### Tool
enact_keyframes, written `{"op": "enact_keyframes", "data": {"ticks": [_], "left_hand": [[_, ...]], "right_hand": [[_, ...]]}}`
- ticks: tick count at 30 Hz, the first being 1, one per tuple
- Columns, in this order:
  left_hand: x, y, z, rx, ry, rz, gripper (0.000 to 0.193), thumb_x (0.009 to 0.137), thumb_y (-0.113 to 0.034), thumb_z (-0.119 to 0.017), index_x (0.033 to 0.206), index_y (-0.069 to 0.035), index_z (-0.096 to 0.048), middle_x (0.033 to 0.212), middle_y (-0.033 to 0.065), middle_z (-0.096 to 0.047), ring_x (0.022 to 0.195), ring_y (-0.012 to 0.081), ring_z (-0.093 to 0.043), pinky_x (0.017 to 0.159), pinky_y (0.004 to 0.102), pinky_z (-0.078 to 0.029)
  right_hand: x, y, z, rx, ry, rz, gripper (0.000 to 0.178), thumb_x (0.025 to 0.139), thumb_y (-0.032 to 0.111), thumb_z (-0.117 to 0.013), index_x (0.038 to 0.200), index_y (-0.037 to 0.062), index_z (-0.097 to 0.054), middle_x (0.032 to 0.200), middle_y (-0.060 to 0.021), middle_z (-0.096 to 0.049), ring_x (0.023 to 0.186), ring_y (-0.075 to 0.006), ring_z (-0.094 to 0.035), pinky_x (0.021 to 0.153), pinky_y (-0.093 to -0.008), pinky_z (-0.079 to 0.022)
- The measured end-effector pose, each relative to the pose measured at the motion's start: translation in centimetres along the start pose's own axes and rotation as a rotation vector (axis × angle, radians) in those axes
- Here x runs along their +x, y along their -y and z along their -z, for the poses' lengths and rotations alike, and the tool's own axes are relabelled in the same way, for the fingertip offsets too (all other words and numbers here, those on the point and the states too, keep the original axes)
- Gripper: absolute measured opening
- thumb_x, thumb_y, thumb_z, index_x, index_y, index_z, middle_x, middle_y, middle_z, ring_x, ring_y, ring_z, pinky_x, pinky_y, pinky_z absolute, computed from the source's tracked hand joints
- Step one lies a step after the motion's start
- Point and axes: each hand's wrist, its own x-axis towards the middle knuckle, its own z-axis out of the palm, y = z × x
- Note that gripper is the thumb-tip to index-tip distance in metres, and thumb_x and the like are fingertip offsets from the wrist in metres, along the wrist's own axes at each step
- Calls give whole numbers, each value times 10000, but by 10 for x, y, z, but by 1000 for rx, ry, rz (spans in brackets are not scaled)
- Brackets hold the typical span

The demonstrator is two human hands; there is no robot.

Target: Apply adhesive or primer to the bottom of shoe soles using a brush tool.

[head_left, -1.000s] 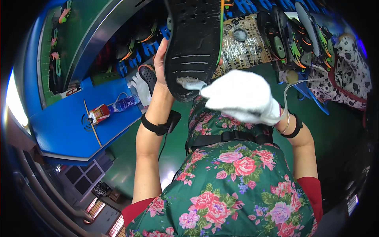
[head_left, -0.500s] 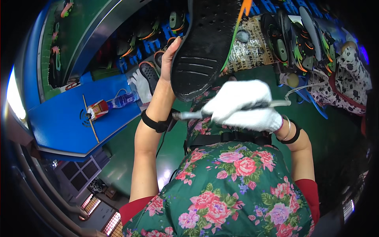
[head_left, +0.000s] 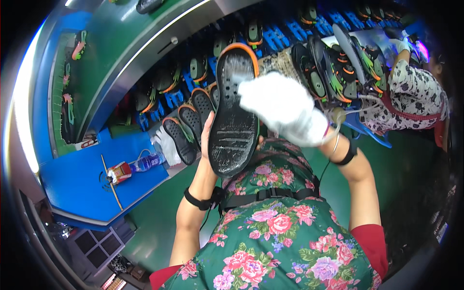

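My left hand [head_left: 207, 140] is closed round a black shoe sole [head_left: 234, 130] with an orange and green rim, held upright in front of me. Its hollow inner face is turned toward me, with whitish wet streaks, small holes and crosswise grooves showing. In a white glove, my right hand [head_left: 282, 104] is closed on a brush [head_left: 240, 77], whose motion-blurred tip lies over the upper inner face of the sole. Most of the brush is hidden by the glove. A pale thin tube [head_left: 338, 113] shows by the right wrist.
Several black soles [head_left: 186, 123] lean left of my held one. A blue table [head_left: 72, 186] bears a bottle [head_left: 145, 163], red packet [head_left: 119, 171] and white glove [head_left: 166, 147]. Shoes on blue racks [head_left: 275, 38] line the back; more shoes [head_left: 333, 72] stand right. A co-worker [head_left: 411, 92] is far right.
The sole has come lower and more fully into view. My right hand has moved up, bringing the brush from beside my left forearm onto the sole's inner face.
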Motion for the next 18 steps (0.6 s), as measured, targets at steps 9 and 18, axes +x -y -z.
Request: {"op": "enact_keyframes", "data": {"ticks": [9, 18], "left_hand": [[-36, -11, -14, -1, 123, -283, 935, 937, -718, -522, 1589, -90, -289, 1461, 402, -393, 1149, 585, -561, 908, 602, -561], [-55, -25, -28, -123, 623, -264, 788, 981, -590, -578, 1605, -192, -307, 1405, 185, -394, 1039, 356, -555, 709, 435, -609]], "right_hand": [[-2, 43, 24, 1382, -226, -589, 96, 784, 14, -786, 869, 6, -744, 908, -162, -746, 885, -302, -735, 770, -412, -595], [-57, 24, 7, 1728, -718, -1166, 226, 788, -69, -611, 996, 7, -657, 1123, -216, -665, 925, -252, -678, 717, -281, -603]]}}
